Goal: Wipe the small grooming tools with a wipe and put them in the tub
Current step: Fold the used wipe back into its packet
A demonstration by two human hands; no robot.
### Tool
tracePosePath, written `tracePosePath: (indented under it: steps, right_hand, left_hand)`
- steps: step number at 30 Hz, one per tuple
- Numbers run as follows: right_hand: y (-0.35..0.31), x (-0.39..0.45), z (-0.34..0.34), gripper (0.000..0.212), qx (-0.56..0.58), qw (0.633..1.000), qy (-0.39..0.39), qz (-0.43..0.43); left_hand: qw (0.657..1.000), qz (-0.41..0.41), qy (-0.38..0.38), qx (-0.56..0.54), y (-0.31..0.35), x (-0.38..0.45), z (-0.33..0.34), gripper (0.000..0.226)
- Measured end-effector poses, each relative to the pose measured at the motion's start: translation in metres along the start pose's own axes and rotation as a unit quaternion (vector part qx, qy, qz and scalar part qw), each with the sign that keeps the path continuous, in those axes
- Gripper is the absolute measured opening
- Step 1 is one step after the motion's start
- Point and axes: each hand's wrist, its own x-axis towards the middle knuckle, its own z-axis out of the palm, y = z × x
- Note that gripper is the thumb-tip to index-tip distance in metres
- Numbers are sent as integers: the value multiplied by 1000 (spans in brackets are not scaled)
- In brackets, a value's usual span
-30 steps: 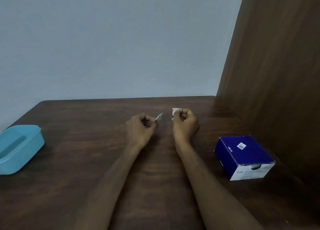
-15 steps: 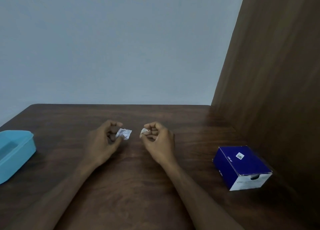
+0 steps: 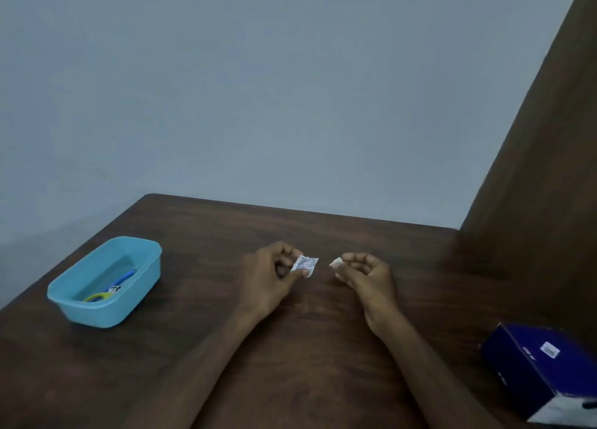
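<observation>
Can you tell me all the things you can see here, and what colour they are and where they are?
table: one, dark brown wood, fills the lower part of the view
tub: one, light blue, on the table at the left
tools in the tub: small blue and yellow things lying inside, count cannot be told
box: one, dark blue with a white end, on the table at the lower right
sachet: one, white with print, pinched in the left hand
wipe: one small white piece, pinched in the right hand
wall: pale grey, behind the table
wooden panel: dark brown, upright at the right
left hand: above the table middle
right hand: beside it, apart
</observation>
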Motion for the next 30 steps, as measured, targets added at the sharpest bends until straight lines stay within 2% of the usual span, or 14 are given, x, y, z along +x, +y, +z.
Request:
tracePosePath:
  steps: [2,5,9,14,19,25,30]
  right_hand:
    - [-2,-6,0,24,-7,1000,1,-29]
    - [-9,-18,3,28,-60,990,-22,-125]
    - [-10,-25,10,35,-228,923,-75,-301]
    - [-14,-25,11,25,-259,885,-46,-385]
    - [-9,-24,11,17,-277,869,-58,-406]
    - [-12,-25,10,23,-272,870,-44,-408]
    - [-11,-24,11,17,-270,873,-48,-403]
  left_hand:
    - [1000,-1,7,4,0,-1,-1,24]
    - [1000,3,19,21,1,0,0,23]
    - [999,12,2,38,2,0,1,26]
    - [998,20,-1,58,4,-1,1,27]
    - [998,17,-2,58,5,-1,1,25]
    - [998,14,-8,55,7,-2,1,24]
    - [998,14,-13,55,8,-3,0,23]
